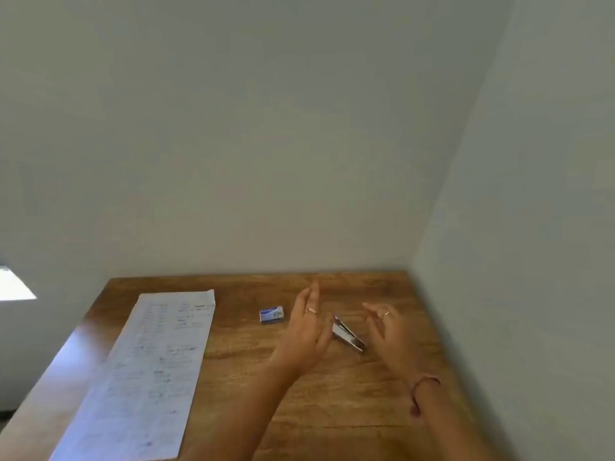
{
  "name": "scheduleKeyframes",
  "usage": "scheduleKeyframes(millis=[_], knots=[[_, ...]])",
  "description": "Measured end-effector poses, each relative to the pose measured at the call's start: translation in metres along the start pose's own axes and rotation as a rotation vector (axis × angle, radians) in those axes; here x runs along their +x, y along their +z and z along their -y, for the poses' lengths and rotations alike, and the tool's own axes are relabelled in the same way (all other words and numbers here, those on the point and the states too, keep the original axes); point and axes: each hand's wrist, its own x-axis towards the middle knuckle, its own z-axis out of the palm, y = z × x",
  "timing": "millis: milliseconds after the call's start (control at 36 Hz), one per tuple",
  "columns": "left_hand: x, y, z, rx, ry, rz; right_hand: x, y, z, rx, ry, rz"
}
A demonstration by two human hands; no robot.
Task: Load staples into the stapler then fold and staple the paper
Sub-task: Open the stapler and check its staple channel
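The stapler (347,335), a small metal one, lies on the wooden table (332,410) right of the frame's centre, low in the picture, its top swung up so that it forms an open V. It sits between the two hands. The left hand (307,331) hovers just left of it, fingers straight and together, pointing toward the top of the frame, palm turned toward the stapler and holding nothing; its edge overlaps the stapler's left end in the view, and I cannot tell whether they touch. There is a ring (311,310) on one finger. The right hand (387,331) is just right of the stapler, fingers loosely bent and spread, also empty; it carries a ring too, and a reddish band (424,385) circles the wrist. A small blue and white box of staples (271,314) rests on the table left of the left hand, near it but apart. Farther left, a long sheet of paper (149,371) covered in handwriting lies flat, running from the table's upper left part down to the bottom edge of the frame. Pale walls (266,128) fill the upper part of the picture.
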Motion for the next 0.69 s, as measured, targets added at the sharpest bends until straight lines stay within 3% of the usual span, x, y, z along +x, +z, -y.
scheduleKeyframes(millis=[111, 306, 500, 694], knots=[[0.002, 0.021, 0.008, -0.277, -0.360, -0.120, -0.001, 0.007, -0.015, 0.005, 0.141, 0.119], [0.006, 0.038, 0.014, -0.713, -0.696, -0.090, 0.011, 0.024, -0.025, 0.019, 0.208, 0.232], [0.016, 0.050, 0.014, -0.805, -0.724, -0.135, 0.024, 0.036, -0.023, -0.029, 0.214, 0.310], [0.013, 0.056, 0.016, -0.757, -0.680, -0.149, 0.015, 0.042, -0.020, -0.152, 0.116, 0.193]])
